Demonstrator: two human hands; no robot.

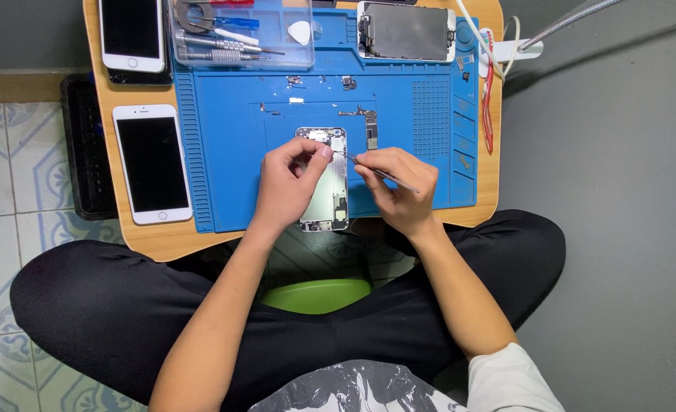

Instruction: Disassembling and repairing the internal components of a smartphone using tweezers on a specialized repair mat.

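An opened phone housing (329,200) lies face up on the blue work mat (223,152), its inner metal plate showing. My left hand (288,183) rests on the housing and pins it down, thumb and forefinger near its top end. My right hand (399,187) grips thin metal tweezers (353,159), whose tip points left at the top edge of the housing, close to my left thumb. A small removed part with a flex cable (370,130) lies on the mat just above the right hand.
A detached phone screen (406,31) lies at the mat's top right. A clear tray of screwdrivers (239,34) sits top centre. Two white phones (152,162) (132,34) lie on the wooden table (158,240) at left. Small screws dot the mat. A white cable (498,46) runs at right.
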